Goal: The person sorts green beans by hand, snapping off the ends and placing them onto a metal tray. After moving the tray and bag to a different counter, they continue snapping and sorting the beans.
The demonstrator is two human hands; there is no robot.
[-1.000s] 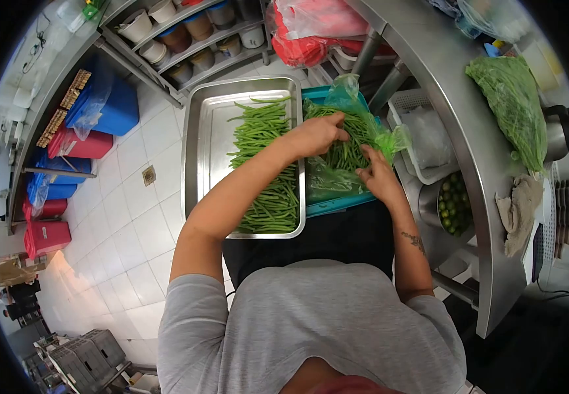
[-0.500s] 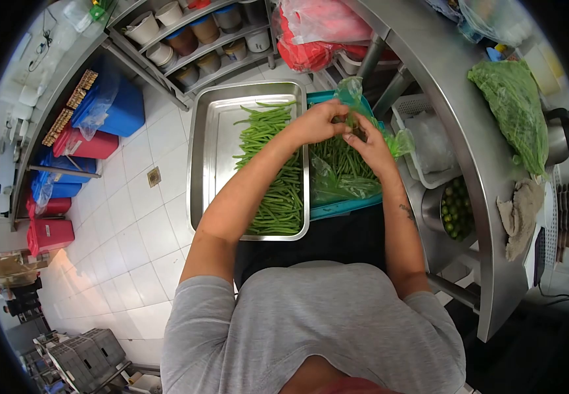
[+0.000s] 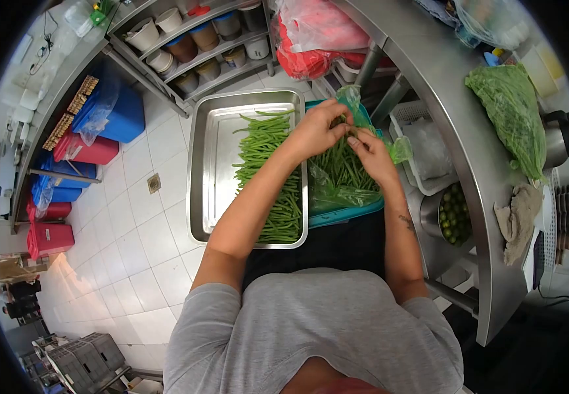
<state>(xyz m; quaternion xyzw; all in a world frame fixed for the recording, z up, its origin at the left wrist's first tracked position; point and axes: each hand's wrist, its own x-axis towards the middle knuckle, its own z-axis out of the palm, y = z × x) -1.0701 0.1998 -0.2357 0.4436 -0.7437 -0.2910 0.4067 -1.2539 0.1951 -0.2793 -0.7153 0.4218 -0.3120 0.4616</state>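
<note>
A steel tray holds a long pile of green beans along its right side. Beside it stands a teal crate with an open clear green bag and more green beans in it. Over the crate's upper part, my left hand has its thumb and fingers pinched together. My right hand meets it from the right, fingertips also closed. What lies between the fingertips is small and mostly hidden, perhaps part of a bean.
To the right, a steel counter carries a green bag of leaves and a cloth. Below it are a white basket and a pot of green limes. Shelves with tubs stand ahead; blue and pink bins are left.
The view has shifted slightly, so the tray and crate sit a little lower. My hands remain together over the crate, with the fingers slightly rearranged.
</note>
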